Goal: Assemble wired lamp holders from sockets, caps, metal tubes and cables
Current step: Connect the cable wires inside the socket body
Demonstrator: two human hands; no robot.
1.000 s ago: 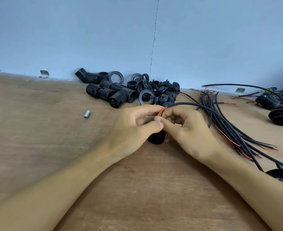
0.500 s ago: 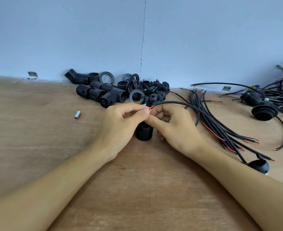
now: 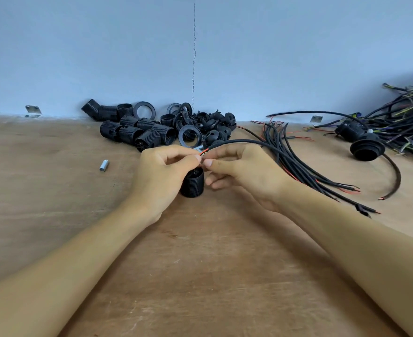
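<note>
A black ribbed socket (image 3: 193, 183) stands upright on the wooden table (image 3: 55, 203) between my hands. My left hand (image 3: 163, 176) wraps around the socket's left side, and its thumb and forefinger pinch the red wire end of a black cable (image 3: 239, 142) just above the socket. My right hand (image 3: 244, 171) pinches the same cable end from the right. The cable runs off to the right into a bundle. How far the wire tip reaches into the socket is hidden by my fingers.
A pile of black sockets, rings and caps (image 3: 166, 130) lies by the wall. A loose metal tube (image 3: 104, 165) rests to the left. A bundle of black cables (image 3: 305, 161) fans out on the right, beside an assembled lamp holder (image 3: 367, 148) and tangled wires (image 3: 407, 113).
My view has shifted, so everything sits further left in frame. My fingertips have drawn together on the wire end above the socket, and more of the socket shows below my hands.
</note>
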